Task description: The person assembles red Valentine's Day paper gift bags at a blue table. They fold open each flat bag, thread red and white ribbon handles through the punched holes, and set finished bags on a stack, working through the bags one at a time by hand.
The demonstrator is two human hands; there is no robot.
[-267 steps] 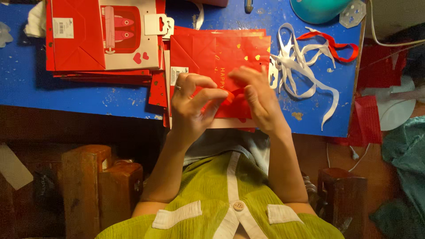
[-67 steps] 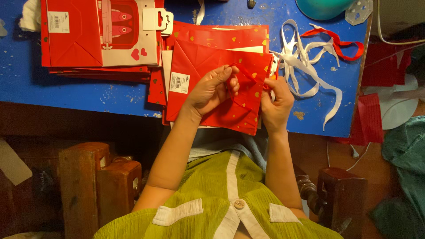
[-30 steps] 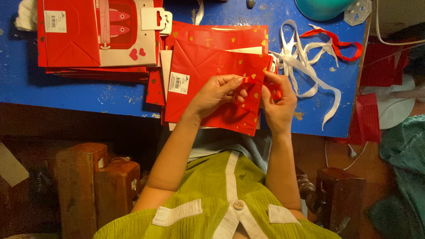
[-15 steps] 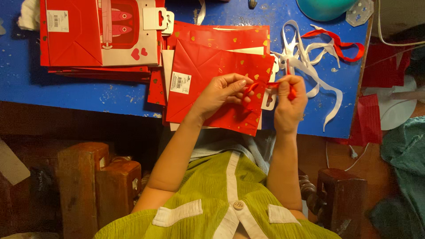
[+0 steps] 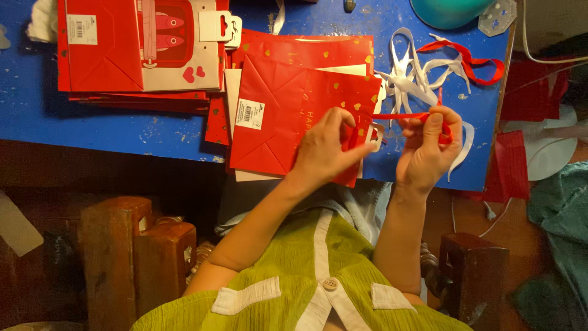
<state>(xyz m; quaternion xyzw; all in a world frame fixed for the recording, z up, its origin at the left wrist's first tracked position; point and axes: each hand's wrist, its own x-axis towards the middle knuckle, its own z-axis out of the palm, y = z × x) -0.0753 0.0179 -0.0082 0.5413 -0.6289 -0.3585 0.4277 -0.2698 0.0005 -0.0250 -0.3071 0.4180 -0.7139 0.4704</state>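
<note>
A flat red paper gift bag (image 5: 288,116) with small gold hearts and a white barcode sticker lies at the front edge of the blue table (image 5: 122,129). My left hand (image 5: 327,150) presses on its right end, fingers pinching the bag's edge. My right hand (image 5: 429,144), just right of the bag, pinches a red ribbon (image 5: 398,116) that runs taut from the bag's edge to my fingers. A small white tag (image 5: 373,136) hangs at the bag's right edge.
More flat red bags (image 5: 141,49) are stacked at the back left, another (image 5: 306,49) behind the held one. Loose white ribbons (image 5: 410,83) and a red ribbon (image 5: 468,61) lie at the back right. A teal bowl (image 5: 450,9) stands at the far edge. Wooden blocks (image 5: 138,257) sit below.
My right hand has moved away to the right of the bag, drawing the red ribbon out taut. My left hand stays on the bag's right end.
</note>
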